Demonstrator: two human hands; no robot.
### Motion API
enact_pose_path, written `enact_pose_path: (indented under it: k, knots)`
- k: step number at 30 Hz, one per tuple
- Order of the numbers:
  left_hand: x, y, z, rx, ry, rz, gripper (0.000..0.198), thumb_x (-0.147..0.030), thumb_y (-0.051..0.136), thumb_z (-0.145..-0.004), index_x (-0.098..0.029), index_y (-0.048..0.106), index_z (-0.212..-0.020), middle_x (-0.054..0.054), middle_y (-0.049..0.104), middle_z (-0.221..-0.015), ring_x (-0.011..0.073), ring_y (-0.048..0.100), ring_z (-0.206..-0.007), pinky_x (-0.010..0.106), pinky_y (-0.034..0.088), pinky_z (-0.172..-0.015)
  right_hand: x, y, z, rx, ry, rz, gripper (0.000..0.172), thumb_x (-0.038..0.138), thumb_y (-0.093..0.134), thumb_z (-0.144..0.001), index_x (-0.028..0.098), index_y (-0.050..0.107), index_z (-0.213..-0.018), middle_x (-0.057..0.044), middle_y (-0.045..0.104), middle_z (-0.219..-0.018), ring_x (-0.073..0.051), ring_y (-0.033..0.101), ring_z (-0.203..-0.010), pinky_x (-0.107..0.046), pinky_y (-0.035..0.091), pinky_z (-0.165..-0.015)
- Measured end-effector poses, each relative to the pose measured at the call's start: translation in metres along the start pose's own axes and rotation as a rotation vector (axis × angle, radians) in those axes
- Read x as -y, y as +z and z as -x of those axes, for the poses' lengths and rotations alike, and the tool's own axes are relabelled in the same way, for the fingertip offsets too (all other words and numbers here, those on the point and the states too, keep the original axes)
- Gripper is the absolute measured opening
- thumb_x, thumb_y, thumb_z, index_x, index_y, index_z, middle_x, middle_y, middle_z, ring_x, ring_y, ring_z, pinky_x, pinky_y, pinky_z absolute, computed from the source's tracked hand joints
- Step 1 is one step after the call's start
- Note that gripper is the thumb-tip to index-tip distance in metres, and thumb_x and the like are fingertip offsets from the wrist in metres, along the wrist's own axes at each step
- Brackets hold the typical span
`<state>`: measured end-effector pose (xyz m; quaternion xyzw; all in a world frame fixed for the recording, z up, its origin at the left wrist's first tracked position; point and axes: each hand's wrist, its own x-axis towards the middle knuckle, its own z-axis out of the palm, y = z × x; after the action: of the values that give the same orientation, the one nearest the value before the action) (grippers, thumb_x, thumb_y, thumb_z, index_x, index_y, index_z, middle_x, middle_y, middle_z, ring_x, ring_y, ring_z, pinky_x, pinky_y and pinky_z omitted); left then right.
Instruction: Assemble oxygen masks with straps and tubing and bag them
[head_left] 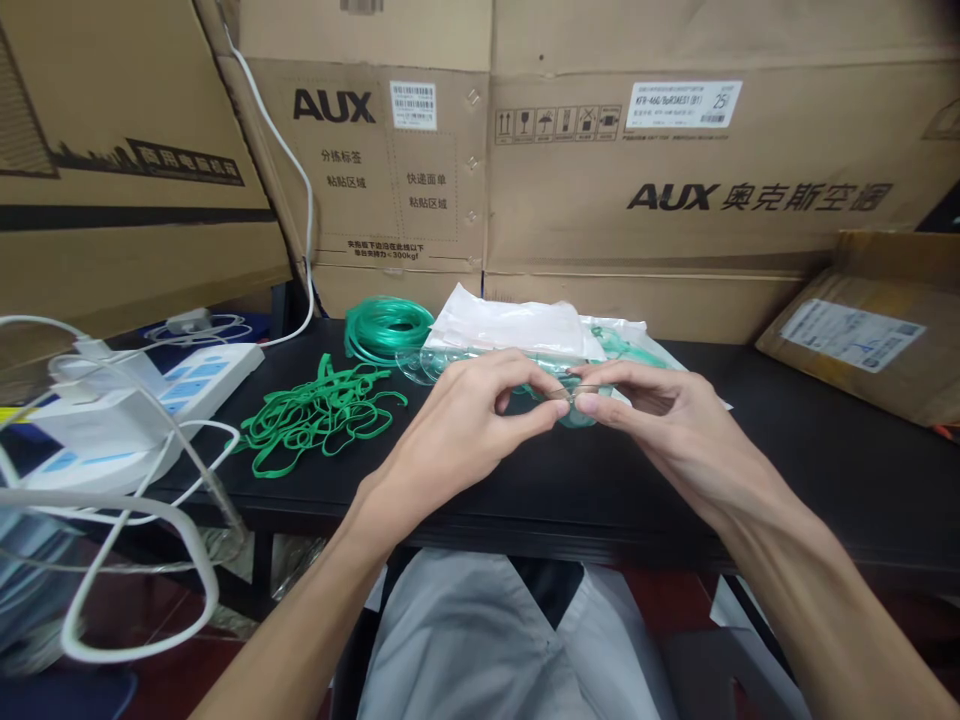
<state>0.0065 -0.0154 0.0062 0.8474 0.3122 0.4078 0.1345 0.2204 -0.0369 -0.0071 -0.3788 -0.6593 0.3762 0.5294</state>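
My left hand (480, 415) and my right hand (645, 405) meet above the black table (825, 450), both pinching a clear green plastic mask piece (571, 412) between fingertips. A small metal strip seems to lie between my right thumb and forefinger. Behind my hands lies a row of similar clear masks (431, 362) beside clear plastic bags (517, 325). A pile of green elastic bands (319, 415) rests left of my left hand, with a coil of green tubing (386, 328) behind it.
Large AUX cardboard boxes (675, 180) wall the back of the table. A white power strip (142, 400) with white cables (135, 520) sits at the left. A flat cardboard parcel (870, 320) leans at the right. My lap in grey trousers (487, 640) is below the table edge.
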Motion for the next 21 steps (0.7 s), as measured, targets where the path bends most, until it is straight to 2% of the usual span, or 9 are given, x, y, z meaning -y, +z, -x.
enact_pose_path:
  k: [7,11,16,21]
  knots:
    - [-0.002,0.004,0.0,-0.019,0.05,0.032,0.008,-0.012,0.07,-0.09,-0.018,0.067,-0.086,-0.004,0.068,-0.091,0.0115,0.055,-0.08,0.024,0.04,-0.073,-0.008,0.005,-0.003,0.072,0.007,-0.073,0.008,0.028,0.081,-0.087,0.024,0.075,-0.091,-0.002,0.071,-0.104,-0.023,0.063,-0.108,-0.034,0.046,-0.096]
    - [-0.001,0.005,-0.001,-0.008,0.023,0.089,0.003,-0.019,0.07,-0.092,-0.019,0.068,-0.091,-0.003,0.067,-0.094,0.011,0.053,-0.077,0.024,0.042,-0.074,-0.01,0.008,-0.004,0.079,0.021,-0.233,0.009,0.028,0.08,-0.089,0.023,0.073,-0.09,-0.001,0.07,-0.1,-0.018,0.063,-0.104,-0.029,0.046,-0.094]
    - [0.003,0.003,-0.003,0.025,-0.027,0.258,0.017,-0.037,0.073,-0.094,-0.02,0.07,-0.096,-0.002,0.067,-0.095,0.0123,0.055,-0.078,0.026,0.043,-0.074,-0.012,0.011,-0.005,0.089,0.087,-0.471,0.008,0.025,0.078,-0.091,0.023,0.072,-0.095,0.001,0.067,-0.091,-0.013,0.064,-0.089,-0.024,0.05,-0.083]
    - [0.009,0.001,-0.005,0.047,-0.038,0.413,0.017,-0.035,0.073,-0.094,-0.018,0.068,-0.092,0.0,0.067,-0.093,0.0157,0.058,-0.086,0.029,0.044,-0.078,-0.012,0.013,-0.004,0.12,0.069,-0.529,0.005,0.027,0.075,-0.094,0.023,0.071,-0.094,0.001,0.068,-0.093,-0.014,0.064,-0.092,-0.026,0.051,-0.085]
